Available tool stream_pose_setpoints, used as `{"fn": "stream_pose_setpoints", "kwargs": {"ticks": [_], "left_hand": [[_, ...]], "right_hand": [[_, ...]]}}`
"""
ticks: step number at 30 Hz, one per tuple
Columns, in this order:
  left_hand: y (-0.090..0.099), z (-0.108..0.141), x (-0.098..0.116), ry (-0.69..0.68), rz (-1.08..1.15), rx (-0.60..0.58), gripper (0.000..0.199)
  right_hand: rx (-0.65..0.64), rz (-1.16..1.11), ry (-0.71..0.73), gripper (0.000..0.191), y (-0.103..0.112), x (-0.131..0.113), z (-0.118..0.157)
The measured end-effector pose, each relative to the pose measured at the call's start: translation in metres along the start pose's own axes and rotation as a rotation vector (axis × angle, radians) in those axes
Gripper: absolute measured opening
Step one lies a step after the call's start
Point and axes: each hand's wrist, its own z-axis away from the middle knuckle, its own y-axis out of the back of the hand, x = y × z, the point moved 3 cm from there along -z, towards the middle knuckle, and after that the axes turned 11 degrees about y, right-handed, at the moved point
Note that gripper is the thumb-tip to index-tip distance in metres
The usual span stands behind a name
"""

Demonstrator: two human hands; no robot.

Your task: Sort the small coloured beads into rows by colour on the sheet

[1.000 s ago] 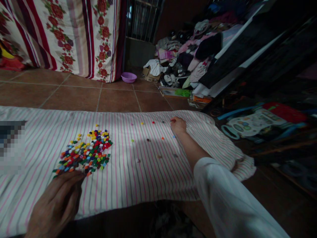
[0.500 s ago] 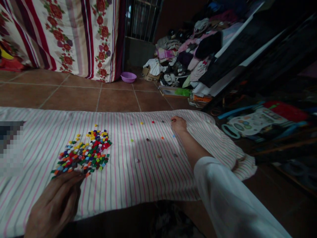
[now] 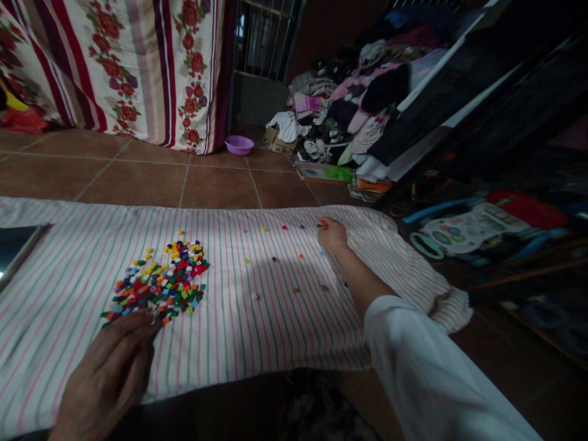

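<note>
Two hands work a pile of small coloured cubes on a striped sheet spread over a tiled floor.

The left hand lies curled at the pile's near edge, its fingertips touching the cubes; whether it grips any cannot be told. Across the sheet, the right hand, reaching from a white sleeve, sits half closed among loose cubes lying well apart, and anything pinched is hidden. Keeping fingers this low and close seems the surest way to avoid nudging neighbouring pieces. Beyond stand a purple basin and a heap of clothes.
</note>
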Motion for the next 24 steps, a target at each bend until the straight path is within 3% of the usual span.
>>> {"fn": "stream_pose_setpoints", "kwargs": {"ticks": [6, 10, 14, 18, 21, 24], "left_hand": [[0.002, -0.004, 0.003, -0.031, -0.036, 0.058, 0.018], [-0.001, -0.002, -0.002, -0.069, -0.059, 0.069, 0.016], [-0.002, -0.001, -0.005, -0.073, -0.087, 0.071, 0.017], [0.0, -0.002, -0.006, -0.062, -0.093, 0.097, 0.016], [0.002, 0.0, -0.007, -0.039, -0.088, 0.112, 0.018], [0.002, 0.006, -0.01, -0.019, -0.09, 0.093, 0.021]], "right_hand": [[0.222, -0.105, -0.067, 0.034, 0.03, -0.024, 0.018], [0.298, -0.359, 0.131, 0.028, 0.041, -0.08, 0.055], [0.178, -0.654, 0.274, 0.02, 0.034, -0.159, 0.131], [-0.054, -0.883, 0.4, 0.018, 0.034, -0.23, 0.211], [-0.192, -0.895, 0.358, 0.022, 0.04, -0.256, 0.245], [-0.263, -0.793, 0.325, 0.025, 0.04, -0.26, 0.256]]}}
